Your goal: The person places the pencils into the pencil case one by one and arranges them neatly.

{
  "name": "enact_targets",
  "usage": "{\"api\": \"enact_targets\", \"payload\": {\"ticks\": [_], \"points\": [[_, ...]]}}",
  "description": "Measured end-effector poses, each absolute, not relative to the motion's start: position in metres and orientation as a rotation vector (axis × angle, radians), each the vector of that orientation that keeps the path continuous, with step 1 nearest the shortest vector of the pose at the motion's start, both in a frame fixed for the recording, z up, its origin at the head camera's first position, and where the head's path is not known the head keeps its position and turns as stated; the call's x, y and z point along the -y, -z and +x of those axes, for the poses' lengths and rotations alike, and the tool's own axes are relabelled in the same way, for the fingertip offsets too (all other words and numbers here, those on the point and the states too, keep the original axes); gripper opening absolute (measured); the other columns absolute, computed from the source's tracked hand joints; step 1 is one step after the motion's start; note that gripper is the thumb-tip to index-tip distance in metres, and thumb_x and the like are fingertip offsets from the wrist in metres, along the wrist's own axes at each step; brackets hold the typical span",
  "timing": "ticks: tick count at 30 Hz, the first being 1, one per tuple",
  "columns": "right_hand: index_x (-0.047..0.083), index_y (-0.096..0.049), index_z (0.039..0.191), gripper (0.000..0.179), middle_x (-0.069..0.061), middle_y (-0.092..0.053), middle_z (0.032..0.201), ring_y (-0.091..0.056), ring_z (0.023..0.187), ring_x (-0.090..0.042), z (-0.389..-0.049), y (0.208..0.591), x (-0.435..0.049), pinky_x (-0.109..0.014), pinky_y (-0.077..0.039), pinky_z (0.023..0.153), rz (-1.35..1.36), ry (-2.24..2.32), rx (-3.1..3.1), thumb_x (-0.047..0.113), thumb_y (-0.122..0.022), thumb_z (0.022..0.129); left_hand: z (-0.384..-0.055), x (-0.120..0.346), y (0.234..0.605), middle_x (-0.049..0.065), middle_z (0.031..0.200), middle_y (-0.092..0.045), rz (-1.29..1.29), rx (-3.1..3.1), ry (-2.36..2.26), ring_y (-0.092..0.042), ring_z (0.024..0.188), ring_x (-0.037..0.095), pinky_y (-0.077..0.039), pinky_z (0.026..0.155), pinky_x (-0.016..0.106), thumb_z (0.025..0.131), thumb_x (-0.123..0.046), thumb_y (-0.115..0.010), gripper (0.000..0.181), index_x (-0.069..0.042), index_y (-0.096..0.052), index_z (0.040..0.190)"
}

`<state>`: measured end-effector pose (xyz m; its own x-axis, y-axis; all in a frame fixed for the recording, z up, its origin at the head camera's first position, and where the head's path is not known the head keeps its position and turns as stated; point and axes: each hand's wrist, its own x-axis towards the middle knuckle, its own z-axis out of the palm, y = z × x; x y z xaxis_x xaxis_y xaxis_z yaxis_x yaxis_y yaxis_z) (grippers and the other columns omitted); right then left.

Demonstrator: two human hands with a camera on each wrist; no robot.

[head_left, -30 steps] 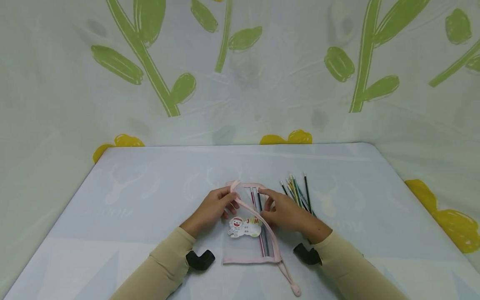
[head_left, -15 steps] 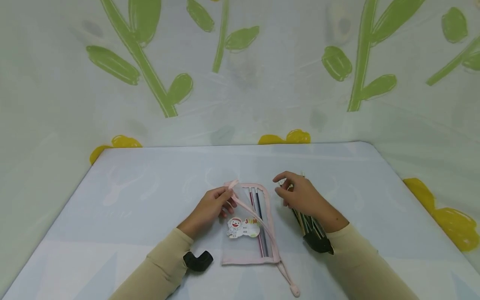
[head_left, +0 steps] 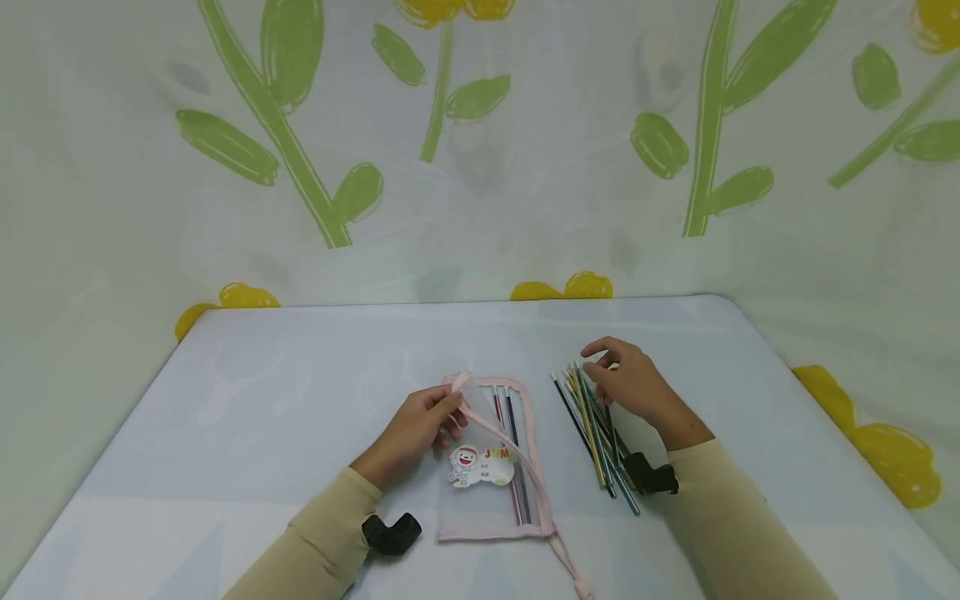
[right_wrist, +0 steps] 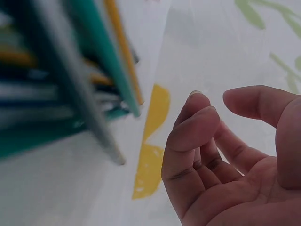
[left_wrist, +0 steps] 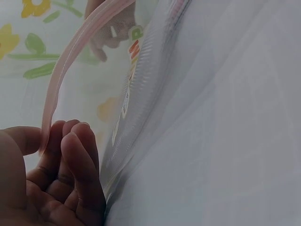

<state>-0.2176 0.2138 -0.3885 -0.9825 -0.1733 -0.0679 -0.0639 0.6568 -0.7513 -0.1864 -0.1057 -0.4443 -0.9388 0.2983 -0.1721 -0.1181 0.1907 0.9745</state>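
A see-through mesh pouch (head_left: 472,512) with pink trim lies flat in the head view, with a few pencils (head_left: 521,475) inside along its right side. My left hand (head_left: 416,429) pinches the pink zipper edge (left_wrist: 59,75) between thumb and index finger, lifting the pouch's top layer. A loose pile of pencils (head_left: 592,425) in green, yellow and dark colours lies right of the pouch. Over the far end of that pile hovers my right hand (head_left: 633,383), its fingers bent loosely and a gap between thumb and fingertips. Nothing sits between them in the right wrist view.
A white cartoon label (head_left: 480,467) is on the pouch. The pouch's pink strap (head_left: 570,567) trails toward the near edge of the pale table (head_left: 300,375). Behind stands a curtain (head_left: 555,192) printed with plants. Black wrist mounts (head_left: 392,533) sit on both sleeves.
My right hand has left the pouch and moved right to the pencil pile. The left hand keeps its pinch on the zipper edge. The head view has tilted slightly upward.
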Motion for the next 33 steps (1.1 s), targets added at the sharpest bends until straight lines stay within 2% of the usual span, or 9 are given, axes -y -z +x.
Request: {"api": "enact_targets", "payload": {"ticks": [18, 33], "points": [[0.004, -0.053, 0.133, 0.037, -0.018, -0.062, 0.102, -0.061, 0.069, -0.021, -0.232, 0.399, -0.235, -0.032, -0.051, 0.064, -0.070, 1.125, -2.722, 0.022, -0.054, 0.101, -0.189, 0.103, 0.442, 0.006, 0.089, -0.065, 0.144, -2.148, -1.802, -0.060, 0.070, 0.013, -0.051, 0.058, 0.023, 0.106, -0.025, -0.048, 0.029, 0.000, -0.063, 0.107], [0.004, -0.043, 0.139, 0.048, -0.020, -0.064, 0.108, -0.067, 0.074, -0.019, -0.235, 0.402, -0.245, -0.033, -0.057, 0.070, -0.032, 1.035, -2.667, 0.025, -0.058, 0.099, -0.190, 0.103, 0.443, 0.006, 0.088, -0.066, 0.141, -2.144, -1.796, -0.060, 0.070, 0.013, -0.051, 0.059, 0.023, 0.105, -0.024, -0.049, 0.029, 0.002, -0.062, 0.110]]}}
